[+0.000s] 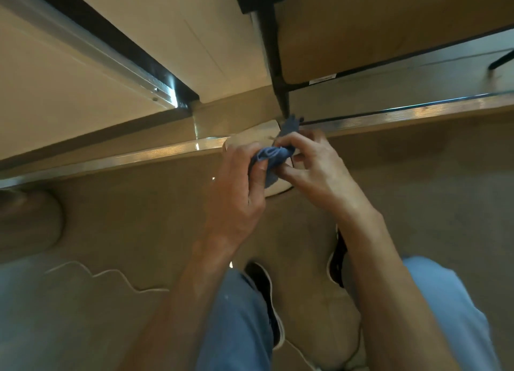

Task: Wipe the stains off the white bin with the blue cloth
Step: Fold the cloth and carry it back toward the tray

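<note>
Both hands bunch the blue cloth (271,156) just above the white bin (250,141): the left hand (239,187) grips one end, the right hand (311,164) pinches the other (probably folding a fresh face for wiping).

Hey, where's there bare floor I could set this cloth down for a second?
Bare floor lies left of your left hand, between the metal strip and the white cord. More shows right of your right hand, below the strip. It's crowded underneath, around your shoes and knees. Both hands hold the cloth.
</note>
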### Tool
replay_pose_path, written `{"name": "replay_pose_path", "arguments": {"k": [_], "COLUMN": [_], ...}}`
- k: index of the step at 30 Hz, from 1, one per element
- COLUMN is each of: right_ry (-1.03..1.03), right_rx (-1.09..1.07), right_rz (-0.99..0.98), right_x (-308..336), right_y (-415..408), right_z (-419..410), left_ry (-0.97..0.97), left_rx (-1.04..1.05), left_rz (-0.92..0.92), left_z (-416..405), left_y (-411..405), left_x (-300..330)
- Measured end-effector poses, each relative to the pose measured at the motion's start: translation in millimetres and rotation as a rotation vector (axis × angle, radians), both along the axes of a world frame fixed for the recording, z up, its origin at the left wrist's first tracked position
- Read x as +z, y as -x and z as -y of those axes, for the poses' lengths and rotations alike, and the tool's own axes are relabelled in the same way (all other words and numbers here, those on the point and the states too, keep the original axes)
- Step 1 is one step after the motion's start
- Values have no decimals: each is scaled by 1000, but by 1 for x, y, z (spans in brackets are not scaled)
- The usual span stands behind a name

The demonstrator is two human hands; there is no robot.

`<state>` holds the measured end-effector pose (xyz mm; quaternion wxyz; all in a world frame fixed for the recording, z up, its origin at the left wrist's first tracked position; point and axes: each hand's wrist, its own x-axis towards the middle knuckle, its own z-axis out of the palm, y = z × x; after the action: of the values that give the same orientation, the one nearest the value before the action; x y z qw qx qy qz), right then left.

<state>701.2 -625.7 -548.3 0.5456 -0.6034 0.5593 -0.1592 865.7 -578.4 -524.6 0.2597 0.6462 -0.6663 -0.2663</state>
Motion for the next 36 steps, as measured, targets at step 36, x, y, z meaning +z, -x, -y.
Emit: {"name": "replay_pose_path", "arguments": {"k": [36], "right_ry": [277], "right_rx": [230], "right_rz": [165], "right_x": [584], "right_y": [182], "right_z": [32], "left_ry": [484], "left_rx": [80], "left_rz": [-185], "left_z": [27], "left_y": [116], "left_x": [545]}}
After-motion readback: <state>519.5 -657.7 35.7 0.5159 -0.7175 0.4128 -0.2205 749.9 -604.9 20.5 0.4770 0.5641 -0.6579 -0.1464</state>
